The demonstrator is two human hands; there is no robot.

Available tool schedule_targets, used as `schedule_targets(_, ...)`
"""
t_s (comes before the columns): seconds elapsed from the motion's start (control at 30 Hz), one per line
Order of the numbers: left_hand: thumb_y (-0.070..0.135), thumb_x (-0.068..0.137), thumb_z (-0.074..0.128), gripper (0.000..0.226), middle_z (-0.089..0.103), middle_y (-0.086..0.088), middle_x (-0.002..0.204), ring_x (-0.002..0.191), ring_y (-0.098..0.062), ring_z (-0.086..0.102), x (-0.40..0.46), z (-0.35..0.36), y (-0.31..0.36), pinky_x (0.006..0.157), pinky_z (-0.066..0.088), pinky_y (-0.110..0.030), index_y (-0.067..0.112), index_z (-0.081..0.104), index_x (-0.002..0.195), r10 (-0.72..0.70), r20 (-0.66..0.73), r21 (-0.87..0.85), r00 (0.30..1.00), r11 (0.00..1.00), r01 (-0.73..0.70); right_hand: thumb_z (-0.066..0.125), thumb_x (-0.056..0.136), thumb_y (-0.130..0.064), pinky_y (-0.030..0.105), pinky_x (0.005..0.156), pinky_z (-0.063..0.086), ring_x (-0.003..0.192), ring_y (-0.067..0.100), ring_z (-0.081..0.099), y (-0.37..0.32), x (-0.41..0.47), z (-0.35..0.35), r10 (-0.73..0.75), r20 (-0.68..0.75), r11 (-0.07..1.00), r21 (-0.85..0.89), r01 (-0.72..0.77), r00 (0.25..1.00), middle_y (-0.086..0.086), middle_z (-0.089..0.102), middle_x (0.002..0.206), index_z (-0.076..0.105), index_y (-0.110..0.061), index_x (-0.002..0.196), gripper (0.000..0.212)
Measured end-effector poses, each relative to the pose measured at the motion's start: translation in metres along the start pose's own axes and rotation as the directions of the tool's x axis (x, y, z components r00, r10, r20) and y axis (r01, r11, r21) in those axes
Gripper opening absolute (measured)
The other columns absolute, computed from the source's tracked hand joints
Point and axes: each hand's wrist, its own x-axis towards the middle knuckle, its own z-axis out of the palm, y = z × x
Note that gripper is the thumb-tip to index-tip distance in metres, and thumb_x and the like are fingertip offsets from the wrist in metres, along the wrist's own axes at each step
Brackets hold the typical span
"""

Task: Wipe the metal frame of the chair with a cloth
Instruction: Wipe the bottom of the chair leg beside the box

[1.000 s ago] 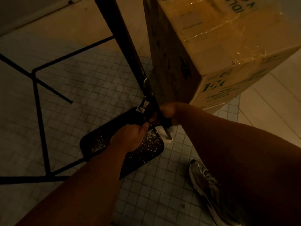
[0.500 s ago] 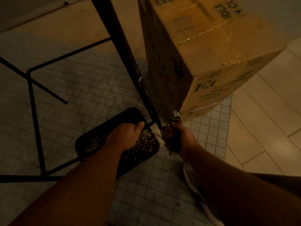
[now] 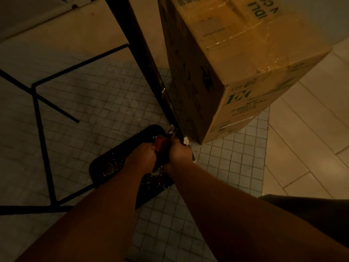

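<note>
The cloth is a dark bunch down low, just by the bottom of the black chair leg. A white bit of it pokes out near the leg's foot. Half a second ago only the right hand held the cloth beside the leg, and the left hand was gripping the thin bar by the black seat pad. Now both hands are together and both are closed tight on the cloth. I think the person is fixing or folding the cloth to get a clean side, so the wiping has stopped for a moment. The leg's low end, right next to the big cardboard box, probably comes next. The floor is made of little tiles.
</note>
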Motion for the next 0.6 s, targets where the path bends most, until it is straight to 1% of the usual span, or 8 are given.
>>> schedule_targets(0.1, 0.004, 0.097, 0.040, 0.024, 0.063, -0.027, 0.104, 0.093, -0.040, 0.060, 0.000, -0.003, -0.002, 0.077, 0.048, -0.039, -0.003, 0.062, 0.101, -0.023, -0.006, -0.112, 1.000, 0.993, 0.022, 0.044, 0.100, -0.011, 0.038, 0.079, 0.055, 0.108, 0.031, 0.061, -0.006, -0.005, 0.007, -0.019, -0.023, 1.000, -0.017, 0.018, 1.000, 0.016, 0.060, 0.119, 0.052, 0.006, 0.126, 0.032)
schedule_targets(0.17, 0.002, 0.097, 0.040, 0.024, 0.064, -0.023, 0.098, 0.084, -0.036, 0.057, 0.001, -0.002, -0.001, 0.075, 0.045, -0.037, -0.003, 0.064, 0.099, -0.029, 0.020, -0.181, 0.999, 0.983, 0.032, 0.048, 0.099, -0.015, 0.037, 0.073, 0.057, 0.103, 0.028, 0.063, -0.001, -0.002, 0.005, -0.030, -0.037, 0.999, 0.019, 0.031, 0.999, 0.016, 0.061, 0.118, 0.054, 0.001, 0.126, 0.032)
schedule_targets(0.2, 0.004, 0.097, 0.041, 0.024, 0.063, -0.018, 0.091, 0.079, -0.030, 0.054, 0.002, -0.002, 0.001, 0.076, 0.045, -0.037, -0.001, 0.064, 0.096, -0.011, 0.015, -0.150, 1.000, 0.989, 0.013, 0.050, 0.099, -0.019, 0.041, 0.075, 0.058, 0.102, 0.029, 0.064, 0.003, 0.002, 0.005, -0.025, -0.070, 0.999, 0.044, 0.028, 0.997, 0.018, 0.062, 0.120, 0.056, -0.005, 0.126, 0.031)
schedule_targets(0.27, 0.017, 0.101, 0.042, 0.032, 0.056, -0.006, 0.076, 0.068, -0.021, 0.050, 0.001, -0.003, 0.005, 0.079, 0.050, -0.041, 0.007, 0.060, 0.076, -0.006, 0.039, -0.065, 0.999, 0.998, 0.008, 0.052, 0.099, -0.023, 0.051, 0.089, 0.053, 0.107, 0.035, 0.062, 0.010, 0.006, 0.001, -0.020, -0.115, 0.994, 0.108, 0.032, 0.993, 0.016, 0.063, 0.122, 0.059, -0.017, 0.124, 0.027)
schedule_targets(0.33, 0.027, 0.101, 0.043, 0.039, 0.052, -0.003, 0.069, 0.065, -0.022, 0.052, 0.000, -0.003, 0.006, 0.080, 0.052, -0.044, 0.014, 0.053, 0.066, 0.016, 0.062, -0.025, 0.998, 1.000, -0.014, 0.049, 0.100, -0.022, 0.051, 0.092, 0.051, 0.102, 0.032, 0.062, 0.013, 0.006, -0.003, -0.047, -0.114, 0.992, 0.112, 0.060, 0.992, 0.011, 0.065, 0.115, 0.060, -0.021, 0.122, 0.024)
schedule_targets(0.4, 0.034, 0.101, 0.043, 0.038, 0.054, 0.000, 0.072, 0.072, -0.024, 0.057, -0.004, -0.005, 0.007, 0.078, 0.052, -0.041, 0.018, 0.056, 0.069, 0.082, 0.062, -0.021, 0.995, 0.997, -0.081, 0.047, 0.101, -0.023, 0.051, 0.092, 0.051, 0.100, 0.031, 0.061, 0.015, 0.008, -0.008, -0.051, -0.091, 0.992, 0.108, 0.061, 0.995, 0.009, 0.064, 0.110, 0.059, -0.025, 0.119, 0.022)
schedule_targets(0.5, 0.028, 0.101, 0.041, 0.035, 0.064, -0.007, 0.086, 0.079, -0.024, 0.060, -0.010, -0.007, 0.005, 0.077, 0.051, -0.039, 0.008, 0.065, 0.086, 0.214, 0.033, 0.045, 0.976, 0.975, -0.216, 0.046, 0.100, -0.026, 0.054, 0.091, 0.052, 0.102, 0.035, 0.063, 0.012, 0.008, -0.020, -0.036, -0.052, 0.999, 0.023, 0.037, 0.998, 0.012, 0.065, 0.113, 0.058, -0.026, 0.122, 0.025)
schedule_targets(0.6, 0.039, 0.101, 0.034, 0.045, 0.064, -0.006, 0.081, 0.075, -0.018, 0.059, -0.014, -0.008, 0.003, 0.075, 0.050, -0.038, 0.009, 0.061, 0.082, 0.257, 0.013, 0.041, 0.966, 0.966, -0.257, 0.044, 0.101, -0.018, 0.051, 0.091, 0.052, 0.101, 0.033, 0.064, 0.003, -0.001, -0.046, -0.052, -0.006, 0.994, -0.097, 0.051, 0.999, 0.014, 0.066, 0.113, 0.057, -0.017, 0.123, 0.025)
